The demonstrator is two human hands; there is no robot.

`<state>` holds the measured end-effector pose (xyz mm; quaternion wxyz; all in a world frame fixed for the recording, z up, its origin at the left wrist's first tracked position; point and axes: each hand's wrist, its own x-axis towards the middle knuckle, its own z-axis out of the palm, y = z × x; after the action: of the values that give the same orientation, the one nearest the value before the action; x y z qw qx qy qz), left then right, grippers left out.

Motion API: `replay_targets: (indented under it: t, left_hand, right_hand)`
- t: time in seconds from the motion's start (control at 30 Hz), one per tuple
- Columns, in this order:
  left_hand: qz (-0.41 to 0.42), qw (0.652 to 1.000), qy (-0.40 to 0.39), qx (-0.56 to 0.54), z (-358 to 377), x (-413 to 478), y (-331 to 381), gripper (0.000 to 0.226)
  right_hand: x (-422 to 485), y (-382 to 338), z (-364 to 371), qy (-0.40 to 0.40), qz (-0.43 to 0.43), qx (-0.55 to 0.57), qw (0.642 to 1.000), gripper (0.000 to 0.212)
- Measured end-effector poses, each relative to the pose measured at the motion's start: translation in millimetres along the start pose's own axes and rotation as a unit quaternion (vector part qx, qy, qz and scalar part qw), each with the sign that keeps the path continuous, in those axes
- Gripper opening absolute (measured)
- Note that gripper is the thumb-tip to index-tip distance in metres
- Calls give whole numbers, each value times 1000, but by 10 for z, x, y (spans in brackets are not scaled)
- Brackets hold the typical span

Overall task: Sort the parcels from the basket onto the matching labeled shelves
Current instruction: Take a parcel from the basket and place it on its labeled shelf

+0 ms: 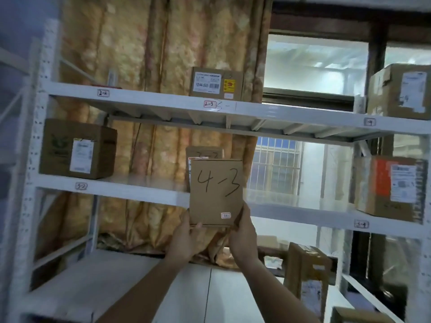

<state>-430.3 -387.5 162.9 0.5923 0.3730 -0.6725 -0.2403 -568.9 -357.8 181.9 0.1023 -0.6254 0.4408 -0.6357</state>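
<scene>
Cardboard parcel [215, 192] marked "4-3", lower edge in grip of left hand [186, 238] and right hand [242, 236]

The white metal upper shelf [163, 101] carries a brown cardboard box with a yellow sticker [215, 82] and a large taped carton [400, 90] far right. The middle shelf [140, 190] bears a dark brown box [78, 149] left and an orange-patched carton [389, 187] right. The lower shelf [116, 276] holds an upright brown box [305, 266].

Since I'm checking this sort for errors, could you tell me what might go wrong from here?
The parcel marked 4-3 is held in front of the shelf row tagged 3-2 and 3-4, so it could land on the wrong row. The left hand and right hand grip only its bottom corners, so it might tip.
</scene>
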Motion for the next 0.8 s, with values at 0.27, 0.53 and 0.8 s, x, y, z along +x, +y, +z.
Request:
replay_targets:
  t: [0.27, 0.53, 0.8]
  left_hand:
    - [-103, 986, 9, 129, -866, -287, -1153, 28]
    - [-175, 972, -57, 147, -818, -498, -2561, 48]
    - [-232, 951, -91, 181, -131, -438, -3544, 46]
  right_hand:
    - [-676, 631, 1334, -42, 92, 44, 994, 88]
    - [-1215, 1533, 2063, -38, 226, -47, 972, 78]
    - [-1302, 2640, 2243, -6, 325, -51, 944, 30]
